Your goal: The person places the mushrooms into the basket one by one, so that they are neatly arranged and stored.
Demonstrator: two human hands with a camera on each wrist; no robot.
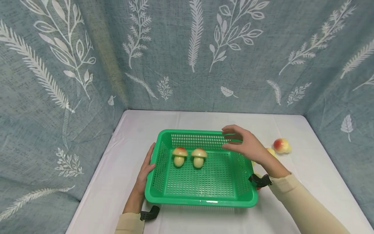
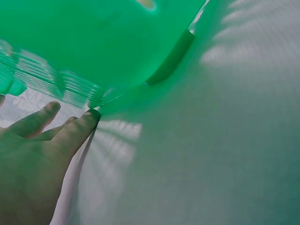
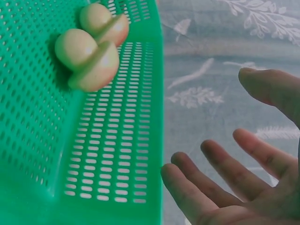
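Two toy mushrooms with cream stems and red-tinged caps, the left mushroom (image 1: 179, 157) and the right mushroom (image 1: 199, 158), lie side by side inside a green perforated plastic basket (image 1: 201, 202). My left hand (image 1: 145, 169) touches the basket's left side, thumb at the rim and fingers rather straight along the outside; the left wrist view shows this hand (image 2: 42, 145) against the green wall. Above the back right part of the basket is my right hand (image 1: 246, 144), its fingers spread and holding nothing. In the right wrist view, this hand (image 3: 239, 183) appears apart from both mushrooms.
On the white tablecloth (image 1: 309, 182), right of the basket, lies another red and yellow mushroom-like piece (image 1: 281, 145). More yellow pieces (image 1: 271, 152) are partly hidden by my right arm and the basket. A grey-blue leaf-patterned curtain (image 1: 175, 81) surrounds the back and sides.
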